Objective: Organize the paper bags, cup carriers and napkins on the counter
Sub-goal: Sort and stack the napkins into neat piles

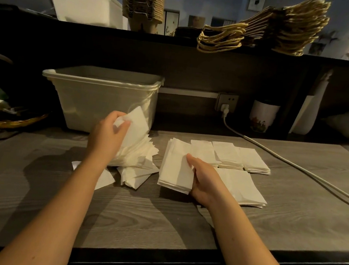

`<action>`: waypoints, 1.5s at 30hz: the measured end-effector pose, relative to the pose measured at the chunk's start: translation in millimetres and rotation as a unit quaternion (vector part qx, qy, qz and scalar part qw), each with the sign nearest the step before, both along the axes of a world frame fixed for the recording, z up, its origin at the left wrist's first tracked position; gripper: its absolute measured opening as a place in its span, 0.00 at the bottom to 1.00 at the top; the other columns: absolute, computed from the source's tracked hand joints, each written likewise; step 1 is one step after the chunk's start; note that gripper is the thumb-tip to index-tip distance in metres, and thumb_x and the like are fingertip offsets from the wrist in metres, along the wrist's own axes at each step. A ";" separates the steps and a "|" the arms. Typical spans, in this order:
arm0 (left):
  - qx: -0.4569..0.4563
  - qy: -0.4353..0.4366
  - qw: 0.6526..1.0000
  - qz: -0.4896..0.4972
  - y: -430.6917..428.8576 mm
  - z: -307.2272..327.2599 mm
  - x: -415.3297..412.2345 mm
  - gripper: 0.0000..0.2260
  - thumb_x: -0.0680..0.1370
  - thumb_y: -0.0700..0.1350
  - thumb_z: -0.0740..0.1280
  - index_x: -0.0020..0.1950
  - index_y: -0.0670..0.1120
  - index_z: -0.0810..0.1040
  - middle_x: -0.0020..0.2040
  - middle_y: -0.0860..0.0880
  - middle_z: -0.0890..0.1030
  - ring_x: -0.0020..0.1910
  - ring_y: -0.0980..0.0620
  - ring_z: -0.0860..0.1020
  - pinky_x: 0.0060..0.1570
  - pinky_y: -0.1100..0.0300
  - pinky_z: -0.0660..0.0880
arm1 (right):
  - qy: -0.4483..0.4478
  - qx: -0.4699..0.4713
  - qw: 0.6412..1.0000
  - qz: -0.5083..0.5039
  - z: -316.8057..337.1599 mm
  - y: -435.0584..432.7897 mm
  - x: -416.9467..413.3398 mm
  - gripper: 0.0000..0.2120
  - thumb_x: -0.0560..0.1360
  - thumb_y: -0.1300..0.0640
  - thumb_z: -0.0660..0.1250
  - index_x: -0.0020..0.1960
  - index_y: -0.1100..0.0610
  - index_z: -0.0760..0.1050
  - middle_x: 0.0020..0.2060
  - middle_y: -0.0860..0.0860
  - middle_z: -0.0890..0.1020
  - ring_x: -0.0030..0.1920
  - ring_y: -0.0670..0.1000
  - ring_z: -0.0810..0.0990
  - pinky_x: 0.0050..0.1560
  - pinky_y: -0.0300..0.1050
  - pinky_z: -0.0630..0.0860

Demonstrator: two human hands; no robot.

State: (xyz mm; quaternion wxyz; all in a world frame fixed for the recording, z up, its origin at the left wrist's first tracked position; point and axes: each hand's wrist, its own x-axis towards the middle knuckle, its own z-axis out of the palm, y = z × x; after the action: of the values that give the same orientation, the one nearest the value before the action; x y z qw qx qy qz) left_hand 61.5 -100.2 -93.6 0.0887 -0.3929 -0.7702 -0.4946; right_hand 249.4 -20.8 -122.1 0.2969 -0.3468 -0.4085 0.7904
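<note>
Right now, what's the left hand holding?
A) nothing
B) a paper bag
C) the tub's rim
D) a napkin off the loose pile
D: the left hand pinches a white napkin above the loose pile, in front of the tub; the right hand grips the neat stack.

My left hand [108,130] pinches a white napkin [137,121] above the loose napkin heap [139,163], which lies just in front of the plastic bin [100,96] at the tabletop's [140,218] far edge. My right hand [204,181] grips a squared napkin stack [175,172] mid-tabletop, thumb on top. Tidy stacks [241,157] lie toward the right edge. On the shelf above stand cup carriers [142,5] and paper bags [279,27].
</note>
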 end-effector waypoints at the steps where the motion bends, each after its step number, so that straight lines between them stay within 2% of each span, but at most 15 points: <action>1: 0.001 0.052 0.999 0.001 1.9 -2.7 5.8 0.09 0.79 0.46 0.62 0.56 0.45 0.76 0.45 0.47 0.76 0.35 0.53 0.69 0.29 0.64 0.63 | 0.009 -0.011 1.000 0.007 0.5 -1.1 -0.1 0.12 0.81 0.57 0.58 0.62 0.60 0.67 0.49 0.57 0.78 0.49 0.56 0.79 0.53 0.55 0.75; 3: 0.015 0.143 0.989 -0.020 5.9 -7.4 18.7 0.09 0.78 0.44 0.64 0.56 0.44 0.77 0.49 0.47 0.78 0.38 0.54 0.72 0.31 0.68 0.62 | 0.023 -0.029 0.999 0.030 1.5 -4.1 -0.5 0.08 0.81 0.59 0.57 0.59 0.60 0.67 0.48 0.58 0.79 0.48 0.56 0.79 0.52 0.54 0.76; 6: 0.008 0.235 0.966 -0.107 9.6 -13.2 38.0 0.10 0.75 0.41 0.69 0.56 0.44 0.78 0.49 0.47 0.79 0.38 0.53 0.75 0.34 0.72 0.65 | 0.045 -0.044 0.995 0.075 0.0 -7.5 -2.0 0.12 0.81 0.60 0.55 0.62 0.63 0.69 0.51 0.60 0.81 0.49 0.56 0.80 0.48 0.51 0.79; 9: -0.019 0.292 0.934 -0.204 14.3 -22.2 55.6 0.16 0.67 0.35 0.75 0.51 0.45 0.78 0.45 0.48 0.80 0.40 0.51 0.78 0.35 0.65 0.72 | 0.069 -0.058 0.992 0.088 -3.5 -6.0 -3.1 0.14 0.82 0.61 0.53 0.62 0.65 0.70 0.55 0.63 0.80 0.53 0.58 0.80 0.47 0.50 0.80; 11: -0.035 0.316 0.917 -0.242 17.1 -27.2 63.5 0.17 0.63 0.33 0.76 0.48 0.45 0.78 0.44 0.49 0.79 0.39 0.51 0.78 0.34 0.64 0.73 | 0.099 -0.062 0.990 0.077 -3.8 -4.8 -2.4 0.13 0.80 0.63 0.54 0.60 0.66 0.72 0.52 0.63 0.81 0.51 0.58 0.81 0.47 0.48 0.80; 13: -0.047 0.322 0.906 -0.271 18.9 -29.9 66.6 0.16 0.63 0.33 0.76 0.46 0.46 0.78 0.44 0.50 0.79 0.40 0.52 0.77 0.34 0.64 0.72 | 0.122 -0.053 0.989 0.066 -3.8 -3.8 -1.8 0.11 0.79 0.64 0.56 0.57 0.66 0.74 0.46 0.62 0.81 0.44 0.56 0.81 0.42 0.46 0.81; 16: -0.053 0.323 0.902 -0.283 19.1 -33.0 66.1 0.15 0.64 0.34 0.76 0.45 0.48 0.78 0.46 0.50 0.79 0.42 0.50 0.78 0.34 0.62 0.76 | 0.133 -0.059 0.988 0.052 -5.2 -3.1 -2.8 0.13 0.79 0.64 0.56 0.61 0.66 0.73 0.45 0.61 0.81 0.39 0.54 0.82 0.35 0.45 0.81; 18: -0.061 0.309 0.914 -0.255 19.7 -34.2 66.6 0.18 0.65 0.36 0.76 0.51 0.49 0.78 0.51 0.49 0.78 0.46 0.48 0.78 0.38 0.59 0.76 | 0.132 -0.048 0.989 0.042 -5.5 -2.4 -4.7 0.13 0.79 0.63 0.57 0.60 0.65 0.74 0.48 0.61 0.81 0.40 0.54 0.82 0.36 0.45 0.81; 20: -0.077 0.272 0.934 -0.220 20.8 -34.2 66.5 0.23 0.67 0.40 0.75 0.60 0.49 0.75 0.58 0.49 0.76 0.52 0.48 0.76 0.45 0.57 0.72 | 0.125 -0.020 0.991 0.037 -4.6 -2.3 -5.6 0.11 0.79 0.63 0.57 0.57 0.64 0.76 0.50 0.61 0.81 0.43 0.54 0.82 0.39 0.44 0.81; 22: -0.086 0.252 0.943 -0.201 20.3 -33.9 65.2 0.25 0.68 0.43 0.74 0.63 0.49 0.72 0.59 0.50 0.75 0.55 0.49 0.75 0.49 0.59 0.69 | 0.123 -0.009 0.992 0.038 -3.7 -3.2 -5.8 0.12 0.80 0.62 0.57 0.56 0.63 0.77 0.49 0.60 0.82 0.43 0.54 0.82 0.39 0.44 0.81; 26: -0.075 0.270 0.940 -0.192 19.8 -33.1 64.5 0.18 0.68 0.41 0.74 0.56 0.46 0.74 0.53 0.49 0.77 0.50 0.49 0.75 0.44 0.62 0.66 | 0.114 -0.005 0.993 0.040 -3.6 -2.5 -5.2 0.14 0.80 0.60 0.57 0.62 0.62 0.74 0.52 0.60 0.82 0.45 0.55 0.82 0.38 0.47 0.82; 30: -0.065 0.284 0.939 -0.180 19.9 -31.4 65.7 0.15 0.64 0.37 0.75 0.43 0.45 0.72 0.43 0.49 0.75 0.39 0.52 0.71 0.32 0.69 0.61 | 0.105 -0.001 0.994 0.036 -4.4 -1.4 -5.1 0.15 0.81 0.60 0.56 0.64 0.61 0.72 0.53 0.61 0.82 0.46 0.55 0.83 0.41 0.49 0.82; 34: -0.041 0.306 0.932 -0.192 18.0 -32.0 65.2 0.13 0.63 0.35 0.74 0.37 0.48 0.73 0.37 0.52 0.75 0.37 0.55 0.69 0.32 0.68 0.64 | 0.108 0.008 0.993 0.041 -5.1 -1.4 -4.4 0.15 0.80 0.60 0.57 0.64 0.63 0.73 0.52 0.61 0.82 0.45 0.55 0.83 0.42 0.48 0.81; 41: -0.031 0.285 0.931 -0.226 17.3 -32.6 63.4 0.11 0.65 0.37 0.76 0.42 0.49 0.81 0.37 0.51 0.79 0.34 0.53 0.76 0.28 0.61 0.72 | 0.115 0.011 0.992 0.048 -7.5 -0.3 -4.9 0.16 0.80 0.60 0.58 0.66 0.61 0.71 0.55 0.61 0.81 0.48 0.56 0.82 0.44 0.50 0.82; 45: -0.026 0.282 0.929 -0.237 17.8 -32.8 61.7 0.14 0.66 0.36 0.76 0.48 0.49 0.83 0.37 0.51 0.78 0.34 0.53 0.75 0.26 0.59 0.74 | 0.119 0.010 0.992 0.051 -7.2 0.2 -3.5 0.14 0.79 0.60 0.60 0.63 0.61 0.73 0.52 0.62 0.82 0.48 0.57 0.82 0.49 0.53 0.80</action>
State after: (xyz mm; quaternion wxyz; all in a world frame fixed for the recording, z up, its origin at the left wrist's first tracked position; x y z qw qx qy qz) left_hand 123.2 -82.4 -126.4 0.1718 -0.6895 -0.6104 -0.3501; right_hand 245.9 -20.6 -129.4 0.3063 -0.2259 -0.3953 0.8360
